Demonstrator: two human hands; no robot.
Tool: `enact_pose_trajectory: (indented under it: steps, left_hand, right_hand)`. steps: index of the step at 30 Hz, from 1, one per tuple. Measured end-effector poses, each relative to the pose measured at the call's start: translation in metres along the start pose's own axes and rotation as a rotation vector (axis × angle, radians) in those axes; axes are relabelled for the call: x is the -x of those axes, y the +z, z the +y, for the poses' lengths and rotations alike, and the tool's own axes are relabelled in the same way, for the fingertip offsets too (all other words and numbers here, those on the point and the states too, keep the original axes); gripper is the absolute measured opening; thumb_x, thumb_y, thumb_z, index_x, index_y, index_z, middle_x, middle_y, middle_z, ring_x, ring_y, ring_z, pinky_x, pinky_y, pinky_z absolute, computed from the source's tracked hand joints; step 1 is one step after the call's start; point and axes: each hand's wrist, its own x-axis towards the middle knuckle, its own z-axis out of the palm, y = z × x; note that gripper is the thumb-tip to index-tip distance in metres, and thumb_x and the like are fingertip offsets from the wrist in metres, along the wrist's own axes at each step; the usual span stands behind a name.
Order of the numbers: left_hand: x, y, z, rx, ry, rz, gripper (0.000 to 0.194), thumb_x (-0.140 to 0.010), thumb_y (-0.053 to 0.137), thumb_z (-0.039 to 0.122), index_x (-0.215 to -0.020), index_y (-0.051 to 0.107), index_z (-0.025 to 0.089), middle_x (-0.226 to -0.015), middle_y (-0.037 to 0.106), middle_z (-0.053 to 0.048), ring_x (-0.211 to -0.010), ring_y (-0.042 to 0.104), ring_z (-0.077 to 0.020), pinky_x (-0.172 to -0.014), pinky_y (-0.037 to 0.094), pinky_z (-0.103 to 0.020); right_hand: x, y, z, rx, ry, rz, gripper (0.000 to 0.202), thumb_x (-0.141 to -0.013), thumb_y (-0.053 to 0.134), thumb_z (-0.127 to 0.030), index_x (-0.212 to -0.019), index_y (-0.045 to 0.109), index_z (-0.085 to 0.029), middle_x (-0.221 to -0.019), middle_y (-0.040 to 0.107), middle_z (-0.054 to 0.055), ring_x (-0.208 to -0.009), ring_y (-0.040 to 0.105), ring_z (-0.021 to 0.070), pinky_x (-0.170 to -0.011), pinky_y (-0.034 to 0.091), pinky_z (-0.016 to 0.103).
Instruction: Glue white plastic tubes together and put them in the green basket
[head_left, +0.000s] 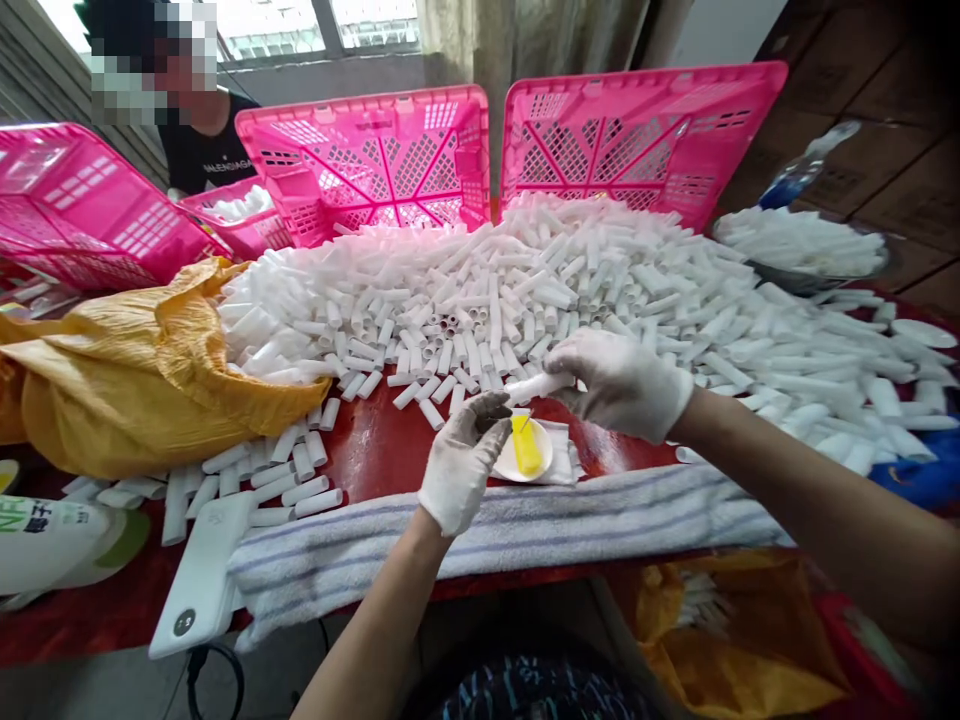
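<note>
My right hand [615, 380], in a white glove with smudged fingertips, pinches a white tube [538, 387] that looks covered in a thin wrap. My left hand [466, 455], also gloved and smudged grey at the fingers, is closed with thumb and fingertips near the tube's left end. What it holds, if anything, is too small to tell. Just right of that hand, a yellow block [526, 448] lies on a small white dish [546, 455], with a thin pin-like piece at its top. A folded white cloth [566, 440] lies under the dish.
A large heap of white tubes [450, 290] covers the red table [367, 440]. Pink crates [375, 150] stand behind it. At left are a yellow sack [142, 370], a bottle [60, 545] and a white device [206, 570]. A striped towel [510, 530] lines the front edge. A person [202, 130] is at back left.
</note>
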Motion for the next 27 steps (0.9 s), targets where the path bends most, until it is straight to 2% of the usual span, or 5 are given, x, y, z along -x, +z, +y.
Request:
enact_pose_trajectory:
  steps: [5,10,15,20,27]
  left_hand:
    - [0.015,0.026,-0.006,0.013,-0.095,-0.159,0.038,-0.073,0.080,0.035,-0.104,0.069,0.016,-0.098,0.071,-0.005,-0.088,0.065,-0.0142,-0.083,0.051,-0.026]
    - [0.025,0.037,-0.023,-0.234,0.119,-0.239,0.029,-0.082,0.072,0.031,-0.107,0.069,0.016,-0.100,0.070,-0.008,-0.088,0.065,-0.0153,-0.083,0.054,-0.028]
    - [0.017,-0.004,-0.032,-0.584,0.400,-0.001,0.030,-0.088,0.064,0.027,-0.116,0.066,0.017,-0.107,0.071,-0.008,-0.090,0.068,-0.0157,-0.086,0.056,-0.030]
    - [0.001,-0.061,-0.047,-1.124,0.453,0.138,0.025,-0.088,0.061,0.023,-0.111,0.069,0.017,-0.105,0.071,-0.008,-0.093,0.068,-0.0195,-0.090,0.055,-0.034]
    - [-0.016,-0.066,-0.055,-1.526,0.273,0.087,0.034,-0.087,0.063,0.031,-0.119,0.070,0.022,-0.117,0.067,-0.010,-0.106,0.062,-0.0270,-0.094,0.050,-0.038]
  right_hand:
    - [0.042,-0.009,-0.017,0.028,-0.024,0.106,0.017,-0.092,0.046,-0.017,-0.086,0.062,-0.016,-0.079,0.062,0.008,-0.073,0.053,0.0182,-0.070,0.040,0.031]
    - [0.082,0.008,-0.035,-0.574,0.301,0.053,0.029,-0.098,0.046,-0.040,-0.103,0.062,-0.017,-0.077,0.061,0.004,-0.066,0.053,0.0141,-0.062,0.042,0.027]
    - [0.105,0.046,-0.034,-1.099,0.688,-0.022,0.056,-0.095,0.037,-0.061,-0.101,0.066,-0.014,-0.058,0.046,-0.002,-0.050,0.039,0.0108,-0.048,0.033,0.025]
    - [0.095,0.084,-0.022,-1.239,0.776,-0.044,0.060,-0.084,0.059,-0.058,-0.125,0.062,-0.015,-0.087,0.065,0.005,-0.063,0.051,0.0117,-0.056,0.043,0.025]
    - [0.075,0.114,-0.021,-1.056,0.835,0.089,0.038,-0.073,0.072,-0.054,-0.086,0.068,-0.018,-0.093,0.071,0.007,-0.086,0.066,0.0210,-0.080,0.056,0.035]
